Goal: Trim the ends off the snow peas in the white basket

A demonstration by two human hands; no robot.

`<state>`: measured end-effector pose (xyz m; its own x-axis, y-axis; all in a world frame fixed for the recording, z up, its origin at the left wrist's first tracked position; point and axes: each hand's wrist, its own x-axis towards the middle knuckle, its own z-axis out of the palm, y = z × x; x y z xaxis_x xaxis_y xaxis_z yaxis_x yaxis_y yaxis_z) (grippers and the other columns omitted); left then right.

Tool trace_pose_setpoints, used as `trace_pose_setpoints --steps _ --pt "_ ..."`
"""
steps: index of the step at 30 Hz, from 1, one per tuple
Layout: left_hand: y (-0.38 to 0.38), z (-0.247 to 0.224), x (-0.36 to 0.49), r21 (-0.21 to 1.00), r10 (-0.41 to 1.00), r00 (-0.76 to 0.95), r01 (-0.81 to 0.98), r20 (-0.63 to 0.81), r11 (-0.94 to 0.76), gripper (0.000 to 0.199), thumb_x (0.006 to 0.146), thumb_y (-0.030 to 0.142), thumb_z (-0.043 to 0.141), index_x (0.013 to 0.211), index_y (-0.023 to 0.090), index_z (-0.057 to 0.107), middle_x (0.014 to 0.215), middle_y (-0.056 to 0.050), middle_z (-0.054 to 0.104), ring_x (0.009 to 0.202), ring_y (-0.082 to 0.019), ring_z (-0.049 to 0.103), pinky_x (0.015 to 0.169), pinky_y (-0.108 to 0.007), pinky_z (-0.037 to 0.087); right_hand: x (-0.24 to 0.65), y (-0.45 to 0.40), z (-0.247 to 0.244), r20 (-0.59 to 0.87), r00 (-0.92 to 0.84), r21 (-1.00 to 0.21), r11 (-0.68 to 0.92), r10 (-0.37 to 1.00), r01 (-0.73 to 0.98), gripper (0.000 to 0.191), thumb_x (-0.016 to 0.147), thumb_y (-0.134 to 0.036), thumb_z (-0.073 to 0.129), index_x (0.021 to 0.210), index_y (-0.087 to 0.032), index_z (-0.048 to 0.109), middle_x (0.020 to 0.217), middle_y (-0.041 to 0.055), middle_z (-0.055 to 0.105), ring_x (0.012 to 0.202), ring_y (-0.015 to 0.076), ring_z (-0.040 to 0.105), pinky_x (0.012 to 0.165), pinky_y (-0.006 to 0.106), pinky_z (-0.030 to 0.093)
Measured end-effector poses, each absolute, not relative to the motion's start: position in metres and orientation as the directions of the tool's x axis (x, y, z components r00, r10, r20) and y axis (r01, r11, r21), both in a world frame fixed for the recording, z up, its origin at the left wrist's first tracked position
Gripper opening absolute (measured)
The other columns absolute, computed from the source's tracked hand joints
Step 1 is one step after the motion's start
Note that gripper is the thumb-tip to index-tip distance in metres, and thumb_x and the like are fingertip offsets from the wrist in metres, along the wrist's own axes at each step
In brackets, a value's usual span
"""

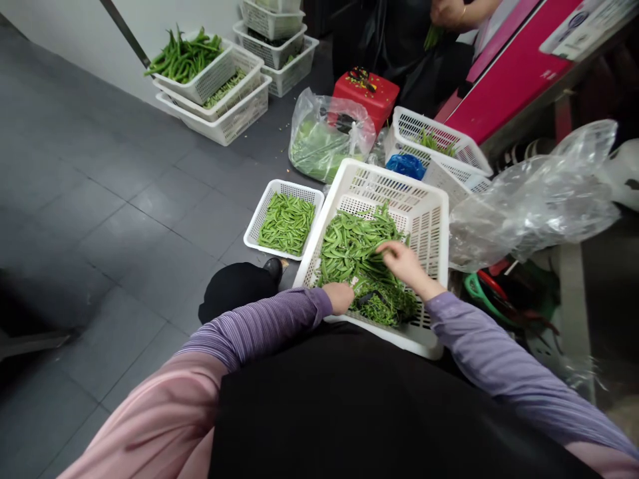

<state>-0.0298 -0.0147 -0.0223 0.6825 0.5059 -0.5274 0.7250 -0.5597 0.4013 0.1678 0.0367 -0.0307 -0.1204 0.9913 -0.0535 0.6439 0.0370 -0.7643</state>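
Note:
A large white basket stands in front of my knees, with a heap of green pea pods inside. Trimmed stems and leafy scraps lie at its near end. My right hand is in the basket, fingers pinched together on a pod at the heap's right side. My left hand is over the near left rim, its fingers curled closed beside the scraps; what they hold is too small to make out. Left of the basket, a smaller white basket on the floor holds more pea pods.
A clear bag of greens and a red stool stand beyond. Stacked white baskets are by the wall. Another person's hand holds greens at the top. Plastic sheeting and a white crate are at right.

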Motion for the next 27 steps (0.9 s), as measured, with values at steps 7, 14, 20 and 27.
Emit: trace_pose_setpoints --steps 7,14,20,27 --pt "-0.007 -0.018 -0.031 0.358 0.559 0.648 0.757 -0.517 -0.547 0.022 0.073 0.021 0.046 0.083 0.011 0.063 0.082 -0.015 0.064 0.077 -0.024 0.06 0.063 -0.031 0.048 0.136 -0.005 -0.07 -0.354 -0.491 -0.332 0.384 0.796 0.862 0.015 0.075 -0.007 0.047 0.073 -0.017 0.057 0.081 0.0054 0.053 0.064 0.0123 0.05 0.057 0.026 0.032" --pt "-0.005 -0.01 -0.033 0.471 0.607 0.685 0.724 -0.404 -0.504 0.025 0.077 0.027 0.04 0.077 0.013 0.062 0.077 -0.011 0.064 0.072 -0.021 0.06 0.062 -0.029 0.045 0.159 0.004 -0.035 -0.52 -0.17 -0.695 -0.298 0.837 0.655 0.025 0.062 -0.033 0.064 0.064 -0.02 0.043 0.052 -0.0075 0.036 0.043 0.0063 0.032 0.042 0.021 0.023" --pt "-0.016 -0.01 -0.024 0.578 0.62 0.769 0.579 -0.153 -0.575 0.029 0.084 0.03 0.033 0.081 0.015 0.058 0.075 -0.008 0.063 0.068 -0.017 0.06 0.063 -0.026 0.044 0.141 -0.019 -0.018 -0.715 -0.169 -0.677 -0.732 0.678 -0.073 0.043 0.051 -0.034 0.074 0.064 -0.02 0.035 0.046 -0.0116 0.03 0.035 0.0022 0.022 0.035 0.018 0.012" --pt "-0.024 -0.008 -0.029 0.445 0.654 0.754 0.607 -0.059 -0.659 0.027 0.084 0.026 0.031 0.087 0.014 0.055 0.078 -0.008 0.063 0.066 -0.017 0.06 0.061 -0.027 0.044 0.122 -0.032 -0.008 -0.719 -0.065 -0.666 -0.713 0.692 -0.222 0.042 0.05 -0.029 0.075 0.063 -0.019 0.036 0.046 -0.0108 0.034 0.035 0.0014 0.027 0.033 0.017 0.016"
